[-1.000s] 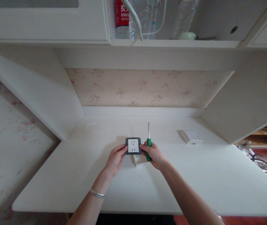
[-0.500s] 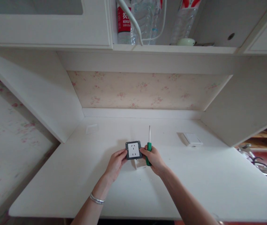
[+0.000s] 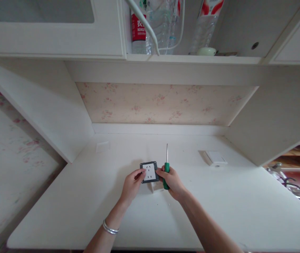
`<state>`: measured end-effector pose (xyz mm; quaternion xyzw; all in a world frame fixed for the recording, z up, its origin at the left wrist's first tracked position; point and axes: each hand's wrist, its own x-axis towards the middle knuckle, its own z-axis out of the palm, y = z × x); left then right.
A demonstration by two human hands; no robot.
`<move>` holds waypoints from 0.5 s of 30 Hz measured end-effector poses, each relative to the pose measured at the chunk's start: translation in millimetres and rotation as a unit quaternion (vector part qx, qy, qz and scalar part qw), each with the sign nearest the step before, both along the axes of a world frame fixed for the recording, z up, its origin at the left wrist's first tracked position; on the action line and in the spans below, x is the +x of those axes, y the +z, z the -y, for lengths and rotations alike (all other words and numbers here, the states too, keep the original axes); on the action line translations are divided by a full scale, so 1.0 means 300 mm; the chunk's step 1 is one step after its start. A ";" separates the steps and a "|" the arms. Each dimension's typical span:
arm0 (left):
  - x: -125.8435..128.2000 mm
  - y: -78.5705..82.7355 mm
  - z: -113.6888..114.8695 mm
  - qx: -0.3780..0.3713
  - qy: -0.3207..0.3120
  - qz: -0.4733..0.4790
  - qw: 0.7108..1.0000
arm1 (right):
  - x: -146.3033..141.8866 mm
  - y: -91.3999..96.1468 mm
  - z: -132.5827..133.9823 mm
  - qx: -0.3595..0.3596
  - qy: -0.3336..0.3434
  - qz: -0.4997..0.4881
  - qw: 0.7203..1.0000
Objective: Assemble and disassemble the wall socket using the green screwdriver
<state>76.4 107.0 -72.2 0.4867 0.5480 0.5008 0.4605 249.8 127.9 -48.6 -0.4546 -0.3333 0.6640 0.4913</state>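
A wall socket module [image 3: 150, 172], white face in a dark frame, is held just above the white desk [image 3: 218, 203]. My left hand [image 3: 131, 184] grips its left side, with the thumb lying over the white face. My right hand [image 3: 172, 181] pinches its right edge and also holds a green-handled screwdriver [image 3: 167, 168], whose metal shaft points away from me. A white plastic piece [image 3: 157, 186] lies on the desk under the socket, partly hidden by my hands.
A white switch plate [image 3: 215, 158] lies at the back right of the desk. A small white plate [image 3: 102, 147] lies at the back left. The shelf above holds plastic bottles [image 3: 139, 28] and a white cable [image 3: 146, 24].
My left thumb has slid from the socket's left edge onto its white face. The socket tilted slightly. The view has tipped up a little.
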 end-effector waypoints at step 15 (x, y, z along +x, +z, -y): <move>0.006 0.008 -0.008 -0.008 0.039 0.040 0.998 | 0.007 -0.008 -0.001 -0.027 0.008 -0.022 0.999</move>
